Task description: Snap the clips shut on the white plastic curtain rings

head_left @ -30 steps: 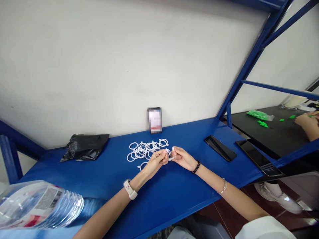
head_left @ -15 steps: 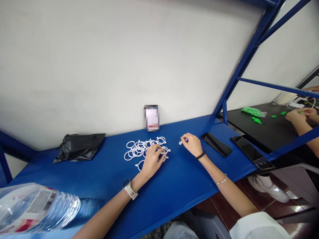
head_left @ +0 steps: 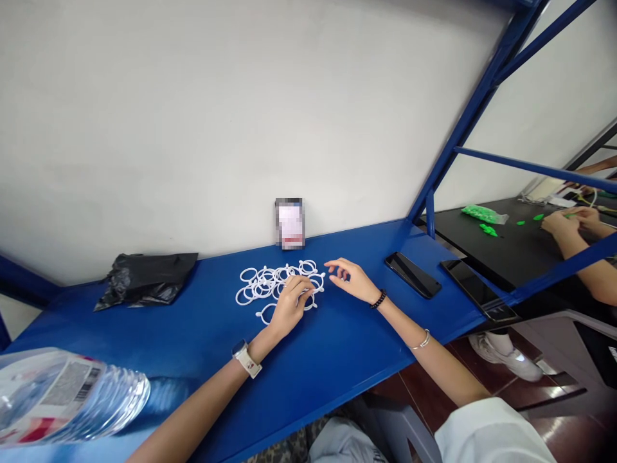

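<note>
Left hand [head_left: 288, 303] is down on the pile of white rings [head_left: 263, 285], which sits in the middle of the blue table [head_left: 193, 334], close to the wall. The fingers [head_left: 303, 283] curl over the right side of the pile and touch the rings. I cannot tell whether they actually pinch one or just rest on top.

Right hand [head_left: 351, 281] hovers just beside the pile on its right, palm down, fingers loosely spread and holding nothing. Its fingertips point at the nearest rings but stay clear of them.

There's a white watch [head_left: 247, 359] on the left wrist, and a dark bead bracelet [head_left: 379, 299] and a thin silver bangle [head_left: 421, 340] on the right arm.

Behind the pile a small card [head_left: 290, 223] stands upright against the white wall [head_left: 241, 116]. Off to the left lies a crumpled black bag [head_left: 144, 279]. To the right two dark phones lie flat, one phone [head_left: 412, 275] near the right hand and the other phone [head_left: 475, 290] at the table's edge.

A clear water bottle [head_left: 67, 395] lies on its side at the near left corner.

Past the blue frame [head_left: 463, 128], at a black table [head_left: 525, 251], a co-worker's hands [head_left: 571, 222] are among green pieces [head_left: 482, 214].
</note>
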{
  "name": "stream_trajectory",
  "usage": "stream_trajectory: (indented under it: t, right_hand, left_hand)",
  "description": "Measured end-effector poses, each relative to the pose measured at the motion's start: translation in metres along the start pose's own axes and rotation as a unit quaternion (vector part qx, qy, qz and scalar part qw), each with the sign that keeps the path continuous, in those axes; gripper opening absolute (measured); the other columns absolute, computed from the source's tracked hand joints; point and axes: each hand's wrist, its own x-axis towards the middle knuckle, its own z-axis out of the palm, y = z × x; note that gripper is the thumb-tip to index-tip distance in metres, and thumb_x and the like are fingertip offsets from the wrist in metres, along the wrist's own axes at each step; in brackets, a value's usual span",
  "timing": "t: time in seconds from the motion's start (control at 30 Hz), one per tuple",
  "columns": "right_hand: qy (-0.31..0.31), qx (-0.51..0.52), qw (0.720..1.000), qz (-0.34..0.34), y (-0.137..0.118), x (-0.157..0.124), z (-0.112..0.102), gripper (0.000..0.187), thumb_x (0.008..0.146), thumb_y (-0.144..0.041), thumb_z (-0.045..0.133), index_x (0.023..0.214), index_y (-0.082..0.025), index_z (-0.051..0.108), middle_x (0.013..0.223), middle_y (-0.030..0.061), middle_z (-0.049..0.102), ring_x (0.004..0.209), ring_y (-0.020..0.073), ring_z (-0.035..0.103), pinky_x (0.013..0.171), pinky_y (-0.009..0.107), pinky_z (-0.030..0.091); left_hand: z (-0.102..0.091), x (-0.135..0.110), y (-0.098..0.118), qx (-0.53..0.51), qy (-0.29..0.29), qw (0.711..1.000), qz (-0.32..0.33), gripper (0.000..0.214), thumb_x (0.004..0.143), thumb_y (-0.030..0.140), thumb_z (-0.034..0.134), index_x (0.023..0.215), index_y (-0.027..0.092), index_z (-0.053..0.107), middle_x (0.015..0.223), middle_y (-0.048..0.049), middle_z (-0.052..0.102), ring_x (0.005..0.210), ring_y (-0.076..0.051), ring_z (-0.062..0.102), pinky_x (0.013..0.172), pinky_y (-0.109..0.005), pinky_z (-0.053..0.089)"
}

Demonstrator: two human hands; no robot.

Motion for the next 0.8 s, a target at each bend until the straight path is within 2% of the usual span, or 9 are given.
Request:
stream_trajectory:
  t: [0.1, 0.2, 0.37, 0.47, 0.6, 0.7, 0.8]
  right_hand:
    - [-0.062, 0.101, 0.993, -0.001, -0.006, -0.001, 0.007, 0.033, 0.087, -0.033, 0.054, 0.118, -0.022, 0.058, 0.093, 0.0044, 0.064, 0.071, 0.0134, 0.058, 0.065, 0.026, 0.047]
    - [-0.070, 0.173, 0.982, 0.023, -0.009, -0.002, 0.010, 0.030, 0.087, -0.041, 0.055, 0.104, -0.018, 0.064, 0.081, 0.0035, 0.065, 0.072, 0.0151, 0.059, 0.069, 0.029, 0.048]
    - [-0.073, 0.168, 0.983, 0.012, -0.010, -0.002, 0.012, 0.035, 0.083, -0.050, 0.057, 0.079, -0.016, 0.064, 0.079, 0.0027, 0.059, 0.068, 0.0129, 0.054, 0.065, 0.026, 0.044]
    - [-0.084, 0.171, 0.982, 0.011, -0.011, -0.003, 0.015, 0.037, 0.082, -0.052, 0.058, 0.075, -0.016, 0.060, 0.078, 0.0016, 0.057, 0.061, 0.0100, 0.049, 0.058, 0.023, 0.041]
    - [-0.143, 0.238, 0.958, 0.075, -0.013, -0.005, 0.017, 0.037, 0.082, -0.053, 0.058, 0.083, -0.016, 0.057, 0.065, -0.0020, 0.057, 0.045, 0.0066, 0.043, 0.045, 0.020, 0.035]
    - [-0.177, 0.277, 0.941, 0.083, -0.014, -0.006, 0.019, 0.038, 0.083, -0.054, 0.056, 0.084, -0.016, 0.055, 0.065, -0.0020, 0.057, 0.045, 0.0062, 0.045, 0.045, 0.020, 0.036]
    - [-0.184, 0.303, 0.931, 0.087, -0.014, -0.007, 0.021, 0.045, 0.085, -0.059, 0.048, 0.079, -0.015, 0.055, 0.059, -0.0045, 0.048, 0.044, 0.0052, 0.037, 0.043, 0.019, 0.029]
  left_hand:
    - [-0.001, 0.000, 0.007, -0.067, -0.012, 0.997, -0.036, 0.015, 0.093, 0.022, 0.042, 0.088, 0.019, 0.056, 0.092, -0.0061, 0.060, 0.088, -0.018, 0.056, 0.076, -0.031, 0.044]
    - [-0.002, 0.000, 0.017, -0.113, -0.051, 0.990, -0.072, 0.017, 0.092, 0.029, 0.043, 0.092, 0.019, 0.056, 0.093, -0.0057, 0.060, 0.083, -0.016, 0.056, 0.073, -0.029, 0.044]
    - [-0.003, 0.002, 0.030, -0.152, -0.138, 0.966, -0.160, 0.032, 0.093, 0.042, 0.039, 0.087, 0.018, 0.059, 0.077, -0.0019, 0.059, 0.068, -0.014, 0.053, 0.065, -0.026, 0.041]
    - [-0.002, 0.003, 0.032, -0.170, -0.135, 0.955, -0.200, 0.039, 0.093, 0.044, 0.035, 0.079, 0.017, 0.059, 0.066, 0.0005, 0.055, 0.059, -0.011, 0.049, 0.060, -0.024, 0.038]
    - [0.000, 0.004, 0.026, -0.197, -0.130, 0.945, -0.226, 0.041, 0.092, 0.047, 0.037, 0.075, 0.017, 0.058, 0.061, 0.0013, 0.055, 0.050, -0.010, 0.043, 0.052, -0.023, 0.034]
    - [0.001, 0.004, 0.022, -0.240, -0.147, 0.928, -0.246, 0.042, 0.092, 0.049, 0.035, 0.075, 0.017, 0.056, 0.057, 0.0012, 0.056, 0.047, -0.010, 0.041, 0.048, -0.022, 0.033]
    - [-0.001, 0.005, 0.020, -0.246, -0.170, 0.923, -0.241, 0.041, 0.091, 0.049, 0.038, 0.073, 0.016, 0.054, 0.053, 0.0025, 0.053, 0.047, -0.009, 0.042, 0.050, -0.022, 0.033]
